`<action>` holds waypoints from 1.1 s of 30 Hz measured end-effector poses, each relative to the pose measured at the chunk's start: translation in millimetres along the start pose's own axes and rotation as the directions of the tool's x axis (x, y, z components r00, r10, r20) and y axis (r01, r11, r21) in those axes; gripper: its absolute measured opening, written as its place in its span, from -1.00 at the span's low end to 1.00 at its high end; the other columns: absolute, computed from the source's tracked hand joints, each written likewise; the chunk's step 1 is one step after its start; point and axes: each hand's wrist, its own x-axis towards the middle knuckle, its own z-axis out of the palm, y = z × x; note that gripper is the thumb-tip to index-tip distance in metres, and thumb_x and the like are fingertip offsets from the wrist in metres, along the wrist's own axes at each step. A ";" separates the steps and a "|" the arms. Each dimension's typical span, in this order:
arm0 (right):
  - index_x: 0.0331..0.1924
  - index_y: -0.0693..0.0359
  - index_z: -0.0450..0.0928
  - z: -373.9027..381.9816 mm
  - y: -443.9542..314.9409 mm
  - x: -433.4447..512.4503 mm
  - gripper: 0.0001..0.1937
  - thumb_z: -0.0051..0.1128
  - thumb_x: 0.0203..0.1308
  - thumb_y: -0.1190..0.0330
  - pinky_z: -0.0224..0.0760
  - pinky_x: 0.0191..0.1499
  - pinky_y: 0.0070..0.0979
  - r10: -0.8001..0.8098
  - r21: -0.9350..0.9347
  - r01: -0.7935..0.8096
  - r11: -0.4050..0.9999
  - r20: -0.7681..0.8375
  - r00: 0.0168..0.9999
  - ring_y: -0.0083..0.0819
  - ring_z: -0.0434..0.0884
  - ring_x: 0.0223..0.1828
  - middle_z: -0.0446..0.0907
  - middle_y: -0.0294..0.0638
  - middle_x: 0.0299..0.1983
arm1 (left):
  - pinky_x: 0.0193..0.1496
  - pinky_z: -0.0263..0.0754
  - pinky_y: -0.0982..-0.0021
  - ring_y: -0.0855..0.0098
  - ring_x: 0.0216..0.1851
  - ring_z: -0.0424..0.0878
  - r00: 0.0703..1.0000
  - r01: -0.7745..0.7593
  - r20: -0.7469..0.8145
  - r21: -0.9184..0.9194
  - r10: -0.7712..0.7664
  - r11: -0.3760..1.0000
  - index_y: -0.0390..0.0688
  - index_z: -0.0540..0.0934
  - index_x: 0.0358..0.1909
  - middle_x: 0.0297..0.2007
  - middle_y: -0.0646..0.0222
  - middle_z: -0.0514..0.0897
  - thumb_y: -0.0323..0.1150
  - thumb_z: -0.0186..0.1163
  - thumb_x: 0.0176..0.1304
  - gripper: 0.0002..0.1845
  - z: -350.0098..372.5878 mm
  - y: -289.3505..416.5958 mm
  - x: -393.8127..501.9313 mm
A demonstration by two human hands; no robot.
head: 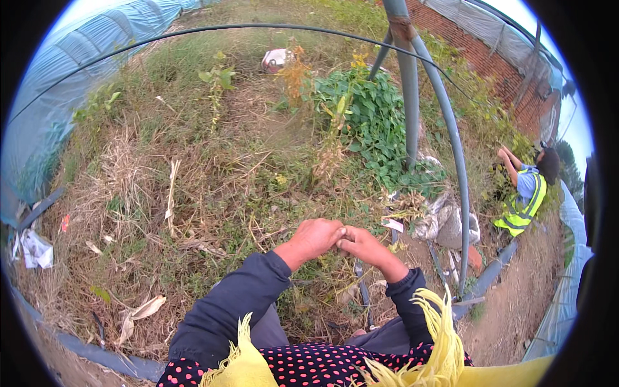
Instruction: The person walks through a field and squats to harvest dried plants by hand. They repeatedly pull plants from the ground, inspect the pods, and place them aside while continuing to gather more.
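In the head view my left hand (pixel 314 238) and my right hand (pixel 363 245) meet in front of me, fingertips pressed together. Their fingers are curled, and anything small pinched between them is hidden. Below them spreads a patch of weeds and dry stalks (pixel 237 227). A scrap of white paper or plastic (pixel 392 224) lies just to the right of my right hand. Under my right wrist a dark pipe (pixel 362 290) runs along the soil. The ends of a yellow fringed scarf (pixel 251 363) hang over my polka-dot garment (pixel 314 365).
A grey metal post with a slanted brace (pixel 454 145) stands right, beside a white sack (pixel 454 227) and leafy green plants (pixel 372 121). A dark cable (pixel 251 26) crosses overhead. A person in a reflective vest (pixel 527 193) crouches far right. A pipe (pixel 111 360) edges the plot.
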 end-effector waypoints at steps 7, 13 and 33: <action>0.02 0.24 0.54 0.7 -6.8 2.3 -0.79 0.04 0.42 0.36 0.48 -0.13 -0.58 0.033 0.036 -0.034 0.999 0.015 0.999 -0.63 0.57 -0.18 0.64 -0.36 -0.13 | -0.12 0.52 0.05 0.02 -0.19 0.66 0.999 0.033 -0.028 0.013 -0.033 0.999 -0.11 0.64 -0.23 -0.30 0.15 0.70 -0.16 0.05 0.43 -0.72 -7.9 4.6 -2.0; 0.22 0.28 0.50 -15.4 -0.4 10.2 -0.61 0.06 0.36 0.34 0.54 -0.17 -0.52 0.181 0.049 -0.180 0.982 -0.029 0.983 -0.56 0.63 -0.26 0.70 -0.23 -0.10 | -0.18 0.52 0.13 0.01 -0.25 0.66 0.950 0.101 -0.278 -0.159 -0.143 0.982 -0.15 0.66 -0.16 -0.32 0.12 0.69 -0.20 0.10 0.42 -0.74 -11.5 0.3 0.1; -0.13 0.10 0.65 -109.9 30.3 223.1 -0.81 0.01 0.28 0.36 0.34 0.15 -0.17 -0.240 -0.894 -0.408 -0.185 -0.361 0.901 -0.31 0.63 0.02 0.69 -0.20 -0.15 | -0.13 0.56 0.05 0.00 -0.21 0.68 0.962 0.094 -0.260 0.047 -0.078 0.995 -0.13 0.66 -0.23 -0.27 0.14 0.71 -0.22 0.15 0.35 -0.78 -8.8 -25.0 1.1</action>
